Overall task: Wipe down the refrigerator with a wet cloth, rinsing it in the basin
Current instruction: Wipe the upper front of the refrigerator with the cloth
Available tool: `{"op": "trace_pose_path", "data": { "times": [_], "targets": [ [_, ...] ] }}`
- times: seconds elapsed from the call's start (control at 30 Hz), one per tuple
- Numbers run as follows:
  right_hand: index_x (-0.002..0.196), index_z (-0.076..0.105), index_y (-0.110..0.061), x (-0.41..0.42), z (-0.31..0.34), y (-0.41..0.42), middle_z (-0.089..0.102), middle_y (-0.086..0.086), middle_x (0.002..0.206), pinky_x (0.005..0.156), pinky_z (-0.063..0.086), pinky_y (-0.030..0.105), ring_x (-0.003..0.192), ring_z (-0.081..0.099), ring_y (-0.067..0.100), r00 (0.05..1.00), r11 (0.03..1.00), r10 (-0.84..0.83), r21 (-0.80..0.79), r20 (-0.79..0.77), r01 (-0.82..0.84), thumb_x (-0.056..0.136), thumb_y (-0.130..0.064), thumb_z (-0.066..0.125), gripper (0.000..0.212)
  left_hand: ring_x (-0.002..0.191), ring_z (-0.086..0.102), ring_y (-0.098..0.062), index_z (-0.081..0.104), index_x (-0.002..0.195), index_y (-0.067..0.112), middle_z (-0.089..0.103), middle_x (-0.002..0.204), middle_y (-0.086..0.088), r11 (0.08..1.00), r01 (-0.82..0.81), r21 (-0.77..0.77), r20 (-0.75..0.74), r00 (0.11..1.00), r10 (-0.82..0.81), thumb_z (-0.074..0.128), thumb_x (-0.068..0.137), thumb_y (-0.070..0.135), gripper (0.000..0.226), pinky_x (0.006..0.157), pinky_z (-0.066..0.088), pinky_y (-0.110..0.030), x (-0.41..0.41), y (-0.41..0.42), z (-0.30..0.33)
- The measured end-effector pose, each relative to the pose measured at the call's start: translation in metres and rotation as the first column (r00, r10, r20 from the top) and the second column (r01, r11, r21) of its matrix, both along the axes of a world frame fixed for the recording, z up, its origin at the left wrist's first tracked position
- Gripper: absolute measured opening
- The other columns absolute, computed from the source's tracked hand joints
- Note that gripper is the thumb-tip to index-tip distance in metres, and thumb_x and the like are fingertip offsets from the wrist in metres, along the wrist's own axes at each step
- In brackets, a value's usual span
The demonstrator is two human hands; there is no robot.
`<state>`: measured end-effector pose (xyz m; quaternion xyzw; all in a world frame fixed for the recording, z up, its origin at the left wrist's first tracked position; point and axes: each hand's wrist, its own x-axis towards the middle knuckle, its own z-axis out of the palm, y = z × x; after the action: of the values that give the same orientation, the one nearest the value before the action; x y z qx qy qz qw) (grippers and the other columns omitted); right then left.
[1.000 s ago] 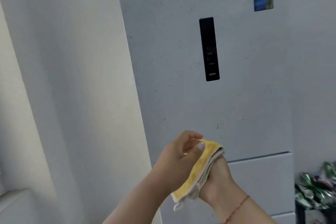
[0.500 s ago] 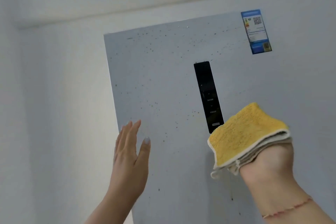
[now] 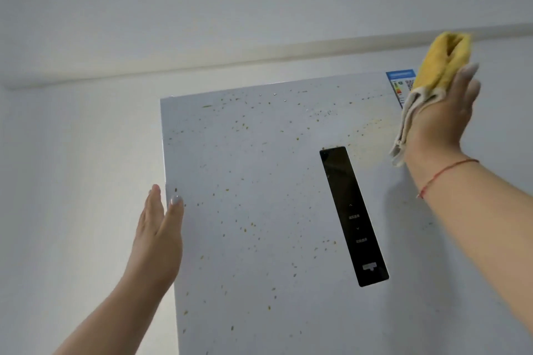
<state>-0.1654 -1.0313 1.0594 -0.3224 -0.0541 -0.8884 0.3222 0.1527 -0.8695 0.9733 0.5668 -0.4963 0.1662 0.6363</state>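
The refrigerator (image 3: 259, 196) is a tall pale grey door speckled with small brown spots, with a black control strip (image 3: 353, 216) down its middle. My right hand (image 3: 444, 118) holds a folded yellow cloth (image 3: 435, 66) at the door's top right corner. The cloth's top reaches above the door's upper edge and its pale underside hangs below my palm. It partly covers a blue energy label (image 3: 399, 82). My left hand (image 3: 160, 233) is flat with straight fingers at the door's left edge, holding nothing. The basin is out of view.
White wall (image 3: 80, 181) lies to the left of the refrigerator. A ceiling moulding (image 3: 259, 57) runs above it. A yellowish smear (image 3: 366, 130) marks the door just above the control strip.
The view has tilted upward. My right hand has lifted the cloth from beside the control strip to the top right corner. My left hand has moved to the door's left edge.
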Motion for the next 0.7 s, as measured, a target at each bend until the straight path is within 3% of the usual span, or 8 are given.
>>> {"op": "trace_pose_path", "data": {
  "times": [0.03, 0.07, 0.1, 0.17, 0.23, 0.3, 0.4, 0.7],
  "targets": [
    [0.111, 0.042, -0.019, 0.006, 0.005, -0.005, 0.053, -0.008, 0.094, 0.071, 0.047, 0.011, 0.076, 0.059, -0.011, 0.977, 0.979, -0.183, 0.073, -0.105, 0.191, 0.102, -0.046, 0.027, 0.032, 0.145, 0.016, -0.005, 0.009, 0.15, 0.042, 0.014, 0.157, 0.021, 0.998, 0.055, -0.019, -0.044, 0.997, -0.056, 0.031, 0.091, 0.066, 0.068, 0.119, 0.017, -0.045, 0.003, -0.006, 0.004],
    [0.113, 0.043, -0.017, 0.009, 0.008, -0.026, 0.054, -0.003, 0.104, 0.086, 0.048, 0.022, 0.094, 0.059, -0.002, 0.9, 0.921, -0.361, 0.061, -0.246, 0.386, 0.101, -0.046, 0.023, 0.037, 0.144, 0.019, -0.006, 0.01, 0.15, 0.043, 0.017, 0.157, 0.022, 0.993, 0.108, -0.038, -0.086, 0.99, -0.111, 0.032, 0.09, 0.067, 0.067, 0.118, 0.018, -0.045, 0.004, -0.011, 0.007],
    [0.121, 0.043, -0.018, 0.009, 0.012, -0.041, 0.052, 0.001, 0.119, 0.107, 0.037, 0.039, 0.117, 0.051, 0.009, 0.728, 0.819, -0.489, 0.034, -0.481, 0.573, 0.1, -0.046, 0.021, 0.042, 0.143, 0.022, -0.006, 0.012, 0.15, 0.043, 0.02, 0.156, 0.022, 0.986, 0.159, -0.059, -0.125, 0.978, -0.165, 0.033, 0.092, 0.065, 0.065, 0.118, 0.02, -0.045, 0.005, -0.014, 0.01],
    [0.138, 0.035, -0.027, 0.006, 0.019, -0.077, 0.033, -0.002, 0.15, 0.117, 0.0, 0.055, 0.143, 0.02, 0.019, 0.313, 0.574, -0.495, -0.035, -0.81, 0.818, 0.099, -0.049, 0.012, 0.05, 0.141, 0.027, -0.006, 0.02, 0.149, 0.042, 0.027, 0.152, 0.023, 0.971, 0.225, -0.076, -0.161, 0.959, -0.235, 0.033, 0.092, 0.066, 0.064, 0.117, 0.022, -0.044, 0.005, -0.019, 0.012],
    [0.149, 0.016, -0.035, 0.016, 0.013, -0.097, 0.008, -0.007, 0.16, 0.113, -0.01, 0.057, 0.148, -0.001, 0.019, 0.14, 0.494, -0.452, -0.116, -0.881, 0.862, 0.095, -0.058, 0.003, 0.061, 0.137, 0.035, -0.007, 0.03, 0.145, 0.045, 0.037, 0.146, 0.024, 0.967, 0.245, -0.066, -0.161, 0.954, -0.252, 0.036, 0.079, 0.078, 0.075, 0.114, 0.027, -0.045, 0.009, -0.021, 0.013],
    [0.151, 0.002, -0.036, 0.025, 0.014, -0.094, -0.004, -0.006, 0.161, 0.114, -0.009, 0.059, 0.147, -0.009, 0.02, 0.116, 0.486, -0.435, -0.124, -0.893, 0.865, 0.091, -0.064, -0.002, 0.066, 0.133, 0.041, -0.006, 0.038, 0.14, 0.046, 0.045, 0.142, 0.024, 0.963, 0.264, -0.052, -0.175, 0.947, -0.269, 0.037, 0.066, 0.088, 0.086, 0.113, 0.03, -0.046, 0.012, -0.02, 0.013],
    [0.151, -0.005, -0.035, 0.038, 0.03, -0.08, -0.01, -0.004, 0.16, 0.112, -0.009, 0.061, 0.147, -0.013, 0.023, 0.103, 0.478, -0.384, -0.102, -0.918, 0.873, 0.09, -0.066, -0.003, 0.069, 0.13, 0.046, -0.006, 0.044, 0.137, 0.046, 0.051, 0.138, 0.023, 0.949, 0.315, -0.033, -0.184, 0.931, -0.315, 0.035, 0.065, 0.092, 0.086, 0.111, 0.033, -0.046, 0.011, -0.019, 0.014],
    [0.152, -0.005, -0.026, 0.133, 0.057, 0.0, -0.013, 0.004, 0.16, 0.11, -0.008, 0.066, 0.145, -0.016, 0.031, -0.036, 0.479, -0.535, -0.339, -0.844, 0.81, 0.092, -0.064, 0.011, 0.073, 0.133, 0.044, -0.009, 0.042, 0.139, 0.045, 0.048, 0.142, 0.019, 0.936, 0.351, -0.009, -0.165, 0.923, -0.348, 0.03, 0.064, 0.094, 0.091, 0.111, 0.032, -0.047, 0.005, -0.015, 0.013]
  ]
}}
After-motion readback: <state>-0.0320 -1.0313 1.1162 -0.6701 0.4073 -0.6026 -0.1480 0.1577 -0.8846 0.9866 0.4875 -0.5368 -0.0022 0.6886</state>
